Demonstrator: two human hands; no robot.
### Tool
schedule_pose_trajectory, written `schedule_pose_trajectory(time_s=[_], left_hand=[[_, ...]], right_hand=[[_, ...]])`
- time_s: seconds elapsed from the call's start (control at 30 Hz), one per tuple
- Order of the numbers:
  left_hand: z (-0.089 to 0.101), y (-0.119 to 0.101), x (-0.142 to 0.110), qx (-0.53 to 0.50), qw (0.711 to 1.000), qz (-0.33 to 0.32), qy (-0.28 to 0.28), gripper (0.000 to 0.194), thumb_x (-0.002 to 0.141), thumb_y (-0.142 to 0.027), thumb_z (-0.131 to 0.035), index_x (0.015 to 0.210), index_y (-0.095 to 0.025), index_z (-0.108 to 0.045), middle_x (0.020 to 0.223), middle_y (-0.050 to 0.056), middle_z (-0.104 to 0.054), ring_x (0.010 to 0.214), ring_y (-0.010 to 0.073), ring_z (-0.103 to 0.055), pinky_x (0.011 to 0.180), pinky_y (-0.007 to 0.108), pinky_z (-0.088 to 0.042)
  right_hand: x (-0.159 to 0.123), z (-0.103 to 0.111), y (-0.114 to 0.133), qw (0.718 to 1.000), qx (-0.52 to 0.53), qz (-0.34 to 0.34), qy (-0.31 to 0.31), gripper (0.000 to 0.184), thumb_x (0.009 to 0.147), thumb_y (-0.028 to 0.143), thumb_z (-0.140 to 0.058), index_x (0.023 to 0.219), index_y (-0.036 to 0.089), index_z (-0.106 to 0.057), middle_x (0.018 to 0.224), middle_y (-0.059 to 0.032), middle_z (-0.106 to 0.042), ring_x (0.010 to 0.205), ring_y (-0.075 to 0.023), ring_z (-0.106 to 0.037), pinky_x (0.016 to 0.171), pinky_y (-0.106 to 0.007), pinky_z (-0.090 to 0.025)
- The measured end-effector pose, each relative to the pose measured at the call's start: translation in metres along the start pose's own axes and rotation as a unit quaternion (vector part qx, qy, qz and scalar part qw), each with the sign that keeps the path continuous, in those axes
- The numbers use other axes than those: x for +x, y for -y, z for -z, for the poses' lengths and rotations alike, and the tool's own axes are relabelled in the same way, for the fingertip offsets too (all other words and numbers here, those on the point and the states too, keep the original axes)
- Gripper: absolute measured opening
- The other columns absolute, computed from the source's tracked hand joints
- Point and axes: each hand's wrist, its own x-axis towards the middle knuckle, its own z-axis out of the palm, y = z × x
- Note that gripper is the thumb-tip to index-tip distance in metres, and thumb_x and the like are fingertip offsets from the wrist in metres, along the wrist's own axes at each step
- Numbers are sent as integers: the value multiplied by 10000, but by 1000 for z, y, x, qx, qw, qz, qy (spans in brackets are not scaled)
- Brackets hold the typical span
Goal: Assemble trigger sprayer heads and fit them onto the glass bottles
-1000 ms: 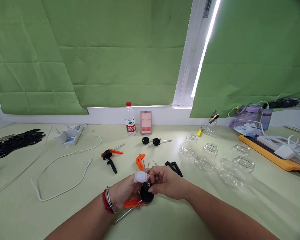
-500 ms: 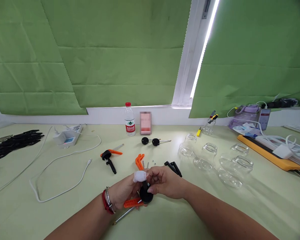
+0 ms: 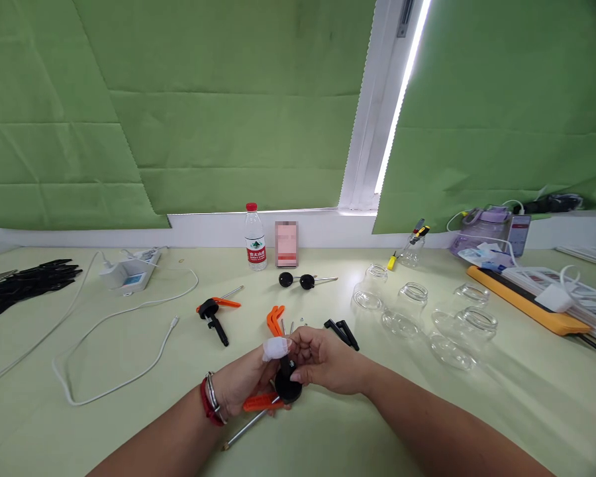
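Note:
Just above the pale green table, my left hand [image 3: 246, 381] and my right hand [image 3: 325, 361] meet around a small tool: a black round head [image 3: 288, 387] with an orange lever [image 3: 261, 402] and a thin metal rod [image 3: 243, 432] sticking out toward me. My left hand, with a white wrap on one fingertip, grips the tool from the left. My right hand's fingers pinch the top of the black head. Loose orange levers [image 3: 275, 318], black handles [image 3: 344, 331] and small pins lie just beyond my hands.
An assembled orange and black tool [image 3: 213, 311] lies to the left, and two black knobs with rods [image 3: 298, 281] further back. Several clear glass jars [image 3: 417, 311] stand right. A water bottle [image 3: 255, 238], white cable [image 3: 129, 344], charger [image 3: 126, 275], black parts pile [image 3: 20, 283] and an orange-edged board [image 3: 536, 305] ring the table.
Both hands keep their grip on the tool with only slight finger movement. The view has drifted a little to the right.

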Motion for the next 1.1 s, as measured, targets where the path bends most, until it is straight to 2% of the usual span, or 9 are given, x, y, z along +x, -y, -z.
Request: schedule_pose_trajectory(time_s=[0.23,0.4,0.6,0.83,1.1], left_hand=[[0,1,1,-23,1000,-14,10,578,746,-710,-392,916,-174,-530,690,51,-599,549,166,-588,397,205,-374],[0,4,3,-45,999,-23,1,486,768,-652,-418,872,-190,-525,551,-12,-501,490,156,-567,371,192,-366],[1,3,2,-40,999,-19,1,433,754,-590,-475,886,-181,-527,717,49,-601,564,171,-603,410,206,-386],[0,1,1,-21,999,-24,13,527,712,-686,-474,838,-177,-517,721,54,-585,585,184,-600,406,211,-371],[1,5,0,-44,998,-21,34,658,702,-782,-394,889,-173,-557,735,70,-618,627,203,-629,413,216,-389]], right_hand=[[0,-1,2,1000,-29,6,6,225,687,268,-739,785,160,-568,692,41,-502,611,-78,-437,595,-236,-381],[0,-2,3,1000,-17,-2,1,247,666,274,-752,761,164,-552,722,33,-515,633,-81,-457,601,-230,-391],[2,-1,-1,1000,-16,-20,-17,312,630,305,-780,765,166,-535,706,33,-533,615,-87,-477,607,-251,-413],[1,-1,0,999,6,-27,-18,307,636,283,-777,790,167,-538,703,34,-540,614,-90,-503,610,-257,-433],[0,-3,2,1000,9,-20,-19,314,628,273,-779,794,168,-535,737,34,-547,616,-79,-497,611,-248,-431]])
